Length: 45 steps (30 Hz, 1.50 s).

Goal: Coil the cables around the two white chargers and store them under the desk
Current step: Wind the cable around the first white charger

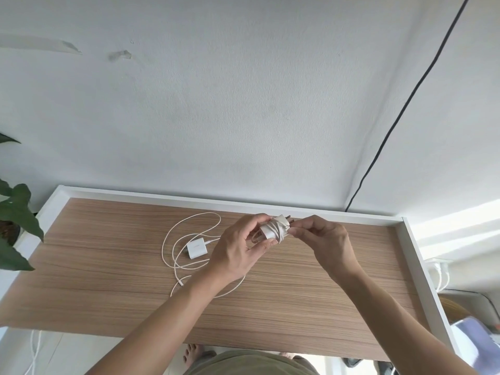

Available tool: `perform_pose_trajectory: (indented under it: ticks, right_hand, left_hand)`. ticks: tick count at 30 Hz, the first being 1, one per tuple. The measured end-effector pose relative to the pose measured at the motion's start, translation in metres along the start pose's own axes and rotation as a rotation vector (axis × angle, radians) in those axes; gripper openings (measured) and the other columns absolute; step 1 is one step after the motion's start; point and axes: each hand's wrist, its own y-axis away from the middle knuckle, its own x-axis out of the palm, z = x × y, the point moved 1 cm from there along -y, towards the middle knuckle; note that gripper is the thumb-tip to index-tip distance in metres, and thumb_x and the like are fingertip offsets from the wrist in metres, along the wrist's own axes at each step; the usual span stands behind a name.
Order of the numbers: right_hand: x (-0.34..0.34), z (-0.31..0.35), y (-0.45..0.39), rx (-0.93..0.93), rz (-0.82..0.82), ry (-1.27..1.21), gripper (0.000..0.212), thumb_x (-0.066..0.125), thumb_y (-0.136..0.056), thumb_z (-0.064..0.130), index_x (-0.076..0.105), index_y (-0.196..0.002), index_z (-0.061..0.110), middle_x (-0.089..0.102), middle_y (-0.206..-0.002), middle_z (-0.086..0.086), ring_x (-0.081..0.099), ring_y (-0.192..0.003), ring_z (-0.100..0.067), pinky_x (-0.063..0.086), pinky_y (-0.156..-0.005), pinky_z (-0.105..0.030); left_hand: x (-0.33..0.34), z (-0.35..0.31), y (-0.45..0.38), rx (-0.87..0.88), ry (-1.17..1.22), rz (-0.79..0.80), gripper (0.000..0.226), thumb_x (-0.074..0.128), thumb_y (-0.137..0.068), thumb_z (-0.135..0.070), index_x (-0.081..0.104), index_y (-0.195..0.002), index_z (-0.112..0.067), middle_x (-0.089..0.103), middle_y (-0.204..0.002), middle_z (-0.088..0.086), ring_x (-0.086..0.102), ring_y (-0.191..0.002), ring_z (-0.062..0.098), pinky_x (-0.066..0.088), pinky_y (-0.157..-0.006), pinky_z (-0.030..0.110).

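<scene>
Chargers: 2 white ones in view, 1 held above the desk (297,307), 1 lying on it.
Held charger (273,230): raised over the back half of the wooden top, cable wound round its body in several turns, 2 metal prongs pointing right.
Left hand (238,250): fingers and thumb closed round the wrapped charger's left end.
Right hand (324,242): fingertips pinched at the charger's prong end, on the cable there; the cable tip itself is too small to make out.
Second charger (195,248): flat on the desk, left of the hands, apart from them.
Loose cable (173,239): 1 white lead plugged into the second charger, spread in about 3 open loops; its free plug lies near the left forearm, and part of it runs under that wrist.
Wall cord (400,115): 1 black line running down the wall corner behind the desk.
Plant (16,212): leaves cut off at the left edge.
Under the desk: hidden by the top; only bare toes show at the near edge.
</scene>
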Motion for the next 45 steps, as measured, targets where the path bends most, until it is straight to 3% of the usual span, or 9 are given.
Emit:
perform_pose_trajectory:
  ticks: [8, 10, 13, 20, 24, 27, 31, 35, 45]
  right_hand:
    - [-0.001, -0.013, -0.002, -0.033, 0.002, -0.002, 0.008, 0.083, -0.079, 0.006, 0.078, -0.084, 0.005, 0.080, -0.086, -0.006, 0.074, -0.082, -0.015, 0.057, -0.077, -0.020]
    - [-0.001, -0.017, -0.003, 0.006, 0.002, -0.025, 0.009, 0.084, -0.077, 0.008, 0.078, -0.084, 0.005, 0.080, -0.085, -0.007, 0.073, -0.081, -0.016, 0.059, -0.079, -0.024]
    - [-0.002, -0.018, -0.007, 0.041, 0.005, -0.081, 0.009, 0.083, -0.077, 0.002, 0.077, -0.084, -0.001, 0.078, -0.081, -0.007, 0.069, -0.074, -0.012, 0.057, -0.074, -0.020]
    - [-0.005, -0.015, -0.014, 0.124, 0.031, -0.183, 0.014, 0.081, -0.077, 0.001, 0.076, -0.089, -0.004, 0.077, -0.093, -0.021, 0.069, -0.081, -0.022, 0.061, -0.083, -0.035]
    - [-0.004, -0.012, -0.017, 0.126, 0.041, -0.182, 0.016, 0.080, -0.080, 0.002, 0.074, -0.091, -0.006, 0.076, -0.083, -0.015, 0.070, -0.076, -0.021, 0.062, -0.077, -0.032]
    - [-0.002, -0.011, -0.017, 0.138, 0.020, -0.238, 0.014, 0.077, -0.083, -0.001, 0.074, -0.094, -0.008, 0.076, -0.083, -0.015, 0.071, -0.077, -0.021, 0.062, -0.078, -0.031]
    - [-0.002, -0.010, -0.015, 0.166, 0.013, -0.284, 0.012, 0.076, -0.083, -0.002, 0.075, -0.095, -0.003, 0.077, -0.084, -0.013, 0.071, -0.076, -0.020, 0.061, -0.078, -0.028]
    - [-0.005, -0.007, -0.016, 0.187, 0.065, -0.245, 0.008, 0.076, -0.084, -0.002, 0.076, -0.092, 0.001, 0.076, -0.083, -0.012, 0.071, -0.076, -0.019, 0.060, -0.077, -0.027]
    - [-0.012, -0.003, -0.030, 0.265, 0.205, -0.145, 0.010, 0.076, -0.084, -0.004, 0.074, -0.094, -0.001, 0.074, -0.085, -0.015, 0.069, -0.075, -0.020, 0.060, -0.077, -0.029]
  left_hand:
    - [-0.001, 0.001, -0.004, 0.025, -0.002, 0.041, 0.045, 0.080, -0.088, -0.022, 0.063, -0.130, -0.019, 0.069, -0.117, -0.007, 0.068, -0.095, 0.005, 0.059, -0.081, 0.028]
    - [0.000, 0.003, -0.005, 0.011, 0.012, 0.048, 0.045, 0.081, -0.087, -0.021, 0.064, -0.129, -0.019, 0.069, -0.118, -0.009, 0.067, -0.097, 0.004, 0.056, -0.083, 0.021]
    - [0.002, 0.003, -0.004, -0.009, 0.017, 0.035, 0.046, 0.082, -0.086, -0.019, 0.065, -0.129, -0.018, 0.067, -0.114, -0.012, 0.066, -0.096, 0.001, 0.050, -0.082, 0.010]
    - [0.002, 0.000, -0.008, 0.032, -0.025, 0.003, 0.044, 0.079, -0.088, -0.021, 0.061, -0.129, -0.021, 0.068, -0.112, -0.004, 0.065, -0.093, 0.010, 0.052, -0.081, 0.022]
    - [0.004, 0.001, -0.009, 0.019, -0.012, -0.018, 0.046, 0.080, -0.088, -0.020, 0.061, -0.130, -0.023, 0.068, -0.111, -0.005, 0.064, -0.093, 0.006, 0.053, -0.083, 0.021]
    - [0.005, 0.001, -0.012, 0.026, -0.002, -0.024, 0.047, 0.080, -0.088, -0.021, 0.060, -0.131, -0.023, 0.068, -0.113, -0.004, 0.066, -0.095, 0.011, 0.056, -0.083, 0.029]
    - [0.005, -0.001, -0.013, 0.048, -0.044, -0.027, 0.048, 0.079, -0.088, -0.019, 0.059, -0.132, -0.022, 0.067, -0.110, -0.003, 0.064, -0.093, 0.010, 0.054, -0.083, 0.030]
    - [0.007, 0.000, -0.012, 0.058, -0.076, -0.026, 0.048, 0.079, -0.088, -0.018, 0.058, -0.131, -0.022, 0.066, -0.109, -0.002, 0.062, -0.092, 0.009, 0.051, -0.082, 0.026]
    - [0.002, 0.000, -0.013, 0.073, -0.113, 0.000, 0.045, 0.074, -0.089, -0.026, 0.057, -0.130, -0.025, 0.065, -0.106, -0.003, 0.063, -0.089, 0.013, 0.053, -0.081, 0.030]
